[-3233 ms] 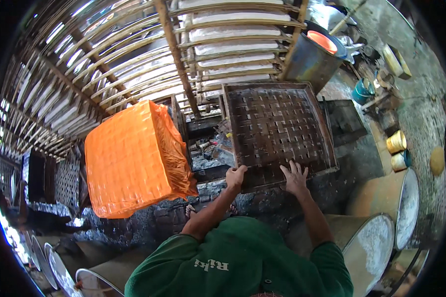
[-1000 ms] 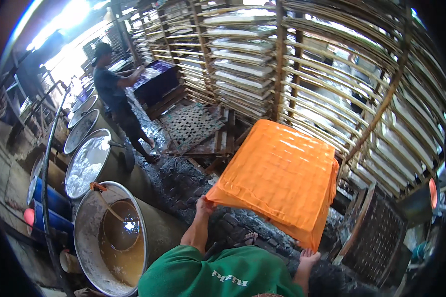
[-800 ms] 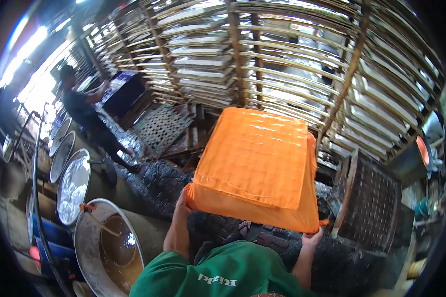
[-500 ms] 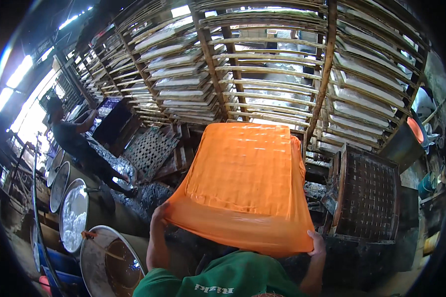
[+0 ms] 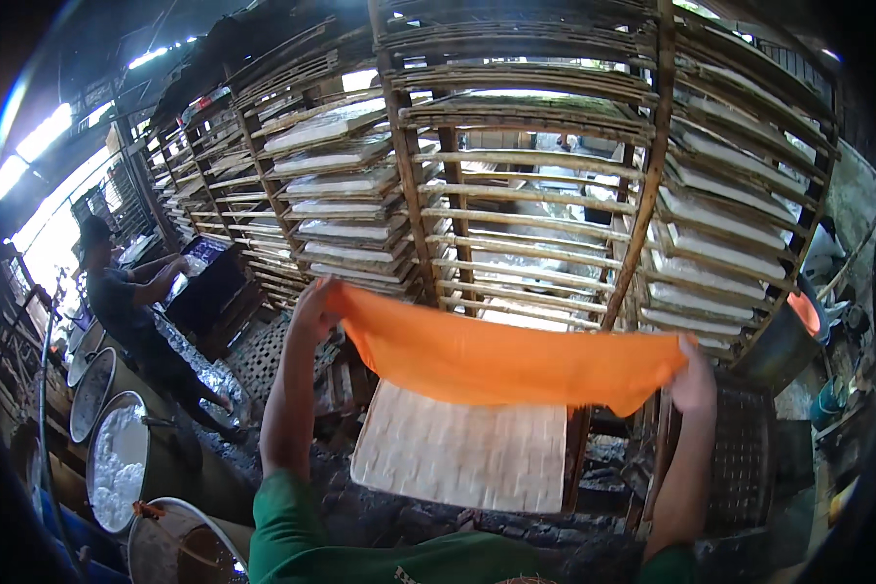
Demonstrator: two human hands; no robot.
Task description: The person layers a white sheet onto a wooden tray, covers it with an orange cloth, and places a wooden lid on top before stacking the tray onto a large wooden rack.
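An orange cloth [image 5: 496, 355] is stretched in the air between my two raised hands, sagging in the middle. My left hand [image 5: 313, 310] is closed on its left corner. The right corner is in the grip of my right hand [image 5: 691, 382], which is somewhat blurred. Under the cloth's lower edge lies a flat, cream-white slab [image 5: 462, 453] with a woven grid pattern pressed into its top. The slab's far part is hidden behind the cloth.
Ahead stands a tall wooden slat rack [image 5: 407, 165] holding several white slabs. At left are large metal vats [image 5: 122, 457], and a person [image 5: 127, 302] works beyond them. A dark woven tray [image 5: 740, 453] leans at right, near a bin [image 5: 784, 341].
The orange cloth has come up off the slab, uncovering its near part. Both my hands have risen and moved forward, still holding the corners.
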